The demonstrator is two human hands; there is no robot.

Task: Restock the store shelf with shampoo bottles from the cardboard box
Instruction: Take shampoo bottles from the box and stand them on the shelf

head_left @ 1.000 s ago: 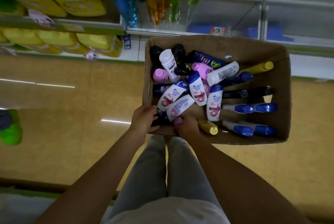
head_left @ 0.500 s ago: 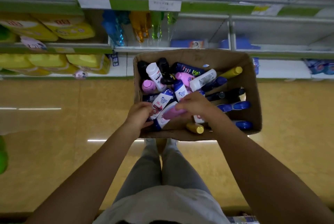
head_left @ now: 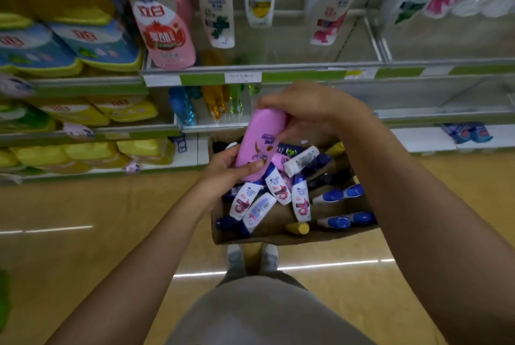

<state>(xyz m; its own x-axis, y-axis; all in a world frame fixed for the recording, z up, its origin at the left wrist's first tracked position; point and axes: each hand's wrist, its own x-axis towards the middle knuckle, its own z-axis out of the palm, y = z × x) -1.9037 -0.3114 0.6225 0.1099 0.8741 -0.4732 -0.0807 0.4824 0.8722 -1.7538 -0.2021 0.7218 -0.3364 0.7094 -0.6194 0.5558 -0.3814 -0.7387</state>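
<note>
Head cam view, the only one here: both hands are gripping a pink shampoo bottle (head_left: pixel 262 144) that's being held up in the air above the cardboard box (head_left: pixel 278 236), tilted with its top end leaning toward 1 o'clock. The left hand (head_left: pixel 228 169) is sitting at the bottle's lower end, around 7 o'clock from its middle, with the thumb pressing across the front and the fingers curling round behind. The right hand (head_left: pixel 309 110) is wrapping over the upper end from about 2 o'clock, fingers curled down onto it, so the bottle is running right between the two hands.

The box is sitting on the floor (head_left: pixel 83 233) just below the hands, at roughly 6 o'clock from the bottle, and it's holding a jumble of small bottles: white ones with pink labels (head_left: pixel 301 202), blue-capped ones (head_left: pixel 338 195) toward 3 o'clock, a yellow cap (head_left: pixel 298 228) near the front wall.

Up at 12 o'clock the store shelf (head_left: pixel 278 74) is carrying big white shampoo bottles (head_left: pixel 217 4) and a pink bottle (head_left: pixel 164 24), with yellow and blue packs (head_left: pixel 69 46) stacking up over at 10 o'clock.
</note>
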